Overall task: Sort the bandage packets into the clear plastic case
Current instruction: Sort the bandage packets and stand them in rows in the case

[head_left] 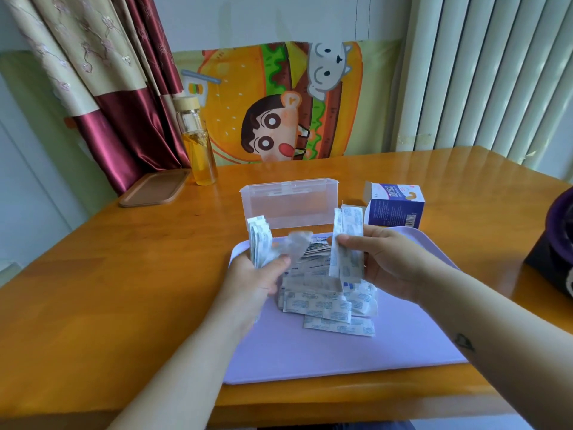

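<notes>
**Operator:** On my head feed, the left hand (257, 274) has its fingers curled round the lower end of a stack of packets (260, 240), held upright above the tray's far-left corner. The right hand (381, 262) pinches a bunch of packets (347, 243) between thumb and fingers, also upright, over the far side of the tray (310, 361).

**Observer:** And the rest of the packets?

**Operator:** A loose pile of packets (328, 302) lies flat on the tray's middle, below and between my hands. Something pale and crumpled sits by the left thumb, too blurred for me to name.

**Observer:** Where is the case?

**Operator:** The clear case (288, 203) stands with its top open on the table (93, 290), just beyond the tray's far edge. A blue and white box (393, 206) stands past the tray's far-right corner, beside the case.

**Observer:** Anything else?

**Operator:** Well beyond the tray's far-left corner, a bottle (198, 144) of yellow liquid stands next to a brown lid (155, 187). A dark object (555, 243) sits right of the tray, cut off by the frame edge.
</notes>
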Available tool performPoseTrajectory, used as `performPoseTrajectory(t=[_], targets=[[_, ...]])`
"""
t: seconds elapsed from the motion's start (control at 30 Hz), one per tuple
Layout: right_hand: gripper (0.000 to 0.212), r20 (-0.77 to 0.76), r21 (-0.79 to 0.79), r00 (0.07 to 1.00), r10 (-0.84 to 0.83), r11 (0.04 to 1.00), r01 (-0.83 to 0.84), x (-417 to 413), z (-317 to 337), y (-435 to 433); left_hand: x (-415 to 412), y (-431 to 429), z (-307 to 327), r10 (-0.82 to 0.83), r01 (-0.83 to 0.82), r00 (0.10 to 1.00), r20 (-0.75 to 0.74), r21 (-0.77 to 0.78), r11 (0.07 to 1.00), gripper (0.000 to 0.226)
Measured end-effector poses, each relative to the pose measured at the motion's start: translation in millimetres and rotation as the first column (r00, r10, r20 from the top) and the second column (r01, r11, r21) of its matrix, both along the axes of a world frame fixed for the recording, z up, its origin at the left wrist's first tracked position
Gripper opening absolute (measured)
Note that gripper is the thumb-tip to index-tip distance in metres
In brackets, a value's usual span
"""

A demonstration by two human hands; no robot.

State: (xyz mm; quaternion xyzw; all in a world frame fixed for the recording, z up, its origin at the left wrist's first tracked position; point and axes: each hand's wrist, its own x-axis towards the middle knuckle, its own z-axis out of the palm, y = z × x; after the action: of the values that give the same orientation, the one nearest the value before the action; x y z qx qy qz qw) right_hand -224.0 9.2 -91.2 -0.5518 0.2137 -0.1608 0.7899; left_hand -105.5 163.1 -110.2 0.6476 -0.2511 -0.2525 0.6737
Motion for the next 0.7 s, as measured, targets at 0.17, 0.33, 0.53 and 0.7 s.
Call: performPoseTrajectory(t=[0.17,0.33,0.53,0.7], targets=[[0.019,-0.029,0.02,0.998,0.052,0.998,-0.051,5,-2,4,37,19,-2,-0.056,-0.101,0.845,0.531,0.262,0.96,0.03],[0.028,-0.065,0.03,0.993,0.099,0.995,-0.097,18,-8,17,66,29,-14,-0.408,-0.058,0.688,0.6,0.606,0.793,0.037],[0.024,-0.066,0.031,0.991,0.118,0.993,-0.116,28,-12,25,78,32,-13,-0.576,-0.016,0.633,0.518,0.752,0.659,0.031],[0.016,-0.078,0.016,0.99,0.116,0.993,-0.115,29,-13,26,81,41,5,-0.565,0.061,0.685,0.459,0.737,0.673,0.03]])
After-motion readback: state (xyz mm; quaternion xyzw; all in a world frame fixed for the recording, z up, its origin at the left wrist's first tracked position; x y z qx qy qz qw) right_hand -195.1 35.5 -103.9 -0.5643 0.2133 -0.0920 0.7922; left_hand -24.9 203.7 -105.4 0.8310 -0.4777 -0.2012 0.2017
